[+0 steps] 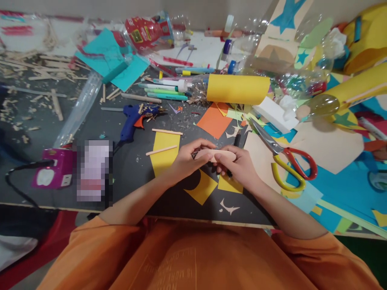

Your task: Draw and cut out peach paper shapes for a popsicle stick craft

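Both hands meet over the dark table (127, 169) near its front edge. My left hand (189, 159) and my right hand (238, 167) are closed on the two ends of a small beige paper cut-out (216, 155). A thin black pen (234, 157) runs through my right hand's fingers and sticks out above and below them. Yellow paper scraps (202, 187) lie just under the hands. A wooden stick (161, 150) rests on a yellow paper strip (165, 155) to the left.
Red-and-yellow scissors (284, 157) lie to the right on beige paper. A blue glue gun (133, 119), markers (165, 92), a yellow paper roll (238, 88), plastic bottles (78, 108) and coloured paper crowd the back and right. A magenta box (54, 167) sits left.
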Motion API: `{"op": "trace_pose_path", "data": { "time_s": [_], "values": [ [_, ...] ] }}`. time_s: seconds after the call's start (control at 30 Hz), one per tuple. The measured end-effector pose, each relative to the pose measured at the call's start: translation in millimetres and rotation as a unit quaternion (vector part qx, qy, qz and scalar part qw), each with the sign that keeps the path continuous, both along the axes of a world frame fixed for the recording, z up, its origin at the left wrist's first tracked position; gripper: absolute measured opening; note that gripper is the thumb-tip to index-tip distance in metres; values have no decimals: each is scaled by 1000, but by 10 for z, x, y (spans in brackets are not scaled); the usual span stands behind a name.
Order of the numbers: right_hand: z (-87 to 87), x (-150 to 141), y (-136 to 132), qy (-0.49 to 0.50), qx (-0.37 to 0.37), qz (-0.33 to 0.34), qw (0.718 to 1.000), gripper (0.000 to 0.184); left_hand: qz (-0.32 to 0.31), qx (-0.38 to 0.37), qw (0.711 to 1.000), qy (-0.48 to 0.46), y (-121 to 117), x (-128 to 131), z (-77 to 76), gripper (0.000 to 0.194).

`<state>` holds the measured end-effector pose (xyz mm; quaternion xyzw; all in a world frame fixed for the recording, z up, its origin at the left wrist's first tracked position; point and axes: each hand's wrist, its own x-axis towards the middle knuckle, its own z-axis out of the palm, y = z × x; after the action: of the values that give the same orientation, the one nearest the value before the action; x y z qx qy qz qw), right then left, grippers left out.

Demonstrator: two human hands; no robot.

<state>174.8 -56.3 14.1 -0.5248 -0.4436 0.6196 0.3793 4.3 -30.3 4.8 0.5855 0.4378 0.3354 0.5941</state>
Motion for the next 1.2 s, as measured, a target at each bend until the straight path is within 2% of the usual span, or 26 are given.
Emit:
{"op": "trace_pose_path", "data": {
  "time_s": [0.17, 0.27, 0.37, 0.43, 0.53, 0.57, 0.6, 0.67, 0.73, 0.77, 0.83, 0.9, 1.0, 1.1, 1.2],
  "values": [
    [-7, -26, -12, -19, 17, -9, 1000, 25, 14, 6, 1000, 26, 2, 17, 18, 21],
    [-11, 23, 12, -91, 66, 12, 994, 25, 29, 6, 999, 42, 18, 13, 33, 18],
    [-33, 157, 76, -180, 133, 9, 975, 23, 56, 12, 997, 44, 42, 8, 32, 14],
    [-50, 249, 115, -193, 185, -61, 962, 23, 83, 1, 996, 29, 56, 6, 19, 14],
    [-57, 271, 91, -108, 289, -213, 927, 22, 127, -33, 991, -36, 71, 8, -15, 17],
    [-52, 236, 50, -66, 311, -235, 918, 21, 138, -42, 988, -59, 73, 9, -27, 18],
    [-45, 183, -8, -33, 320, -229, 919, 18, 146, -48, 985, -76, 74, 10, -38, 18],
    [-35, 46, -148, -6, 289, -140, 947, 15, 156, -46, 983, -88, 72, 11, -54, 18],
    [-40, -85, -270, -24, 221, 11, 975, 17, 158, -33, 983, -84, 66, 10, -61, 17],
    [-52, -134, -305, -28, 182, 63, 981, 16, 156, -25, 984, -80, 64, 8, -62, 16],
    [-91, -182, -303, -27, 116, 99, 988, 15, 152, -13, 986, -71, 59, 5, -60, 15],
    [-146, -168, -217, -22, 84, 48, 995, 14, 151, -7, 987, -58, 56, 2, -56, 15],
    [-226, -81, -38, -18, 100, -60, 993, 13, 152, -13, 987, -49, 54, 1, -52, 16],
    [-279, 3, 67, -11, 124, -114, 986, 18, 150, -29, 987, -52, 53, -1, -49, 17],
    [-284, 28, 74, 22, 142, -152, 978, 21, 145, -14, 988, -41, 46, -3, -30, 16]
  ]
}}
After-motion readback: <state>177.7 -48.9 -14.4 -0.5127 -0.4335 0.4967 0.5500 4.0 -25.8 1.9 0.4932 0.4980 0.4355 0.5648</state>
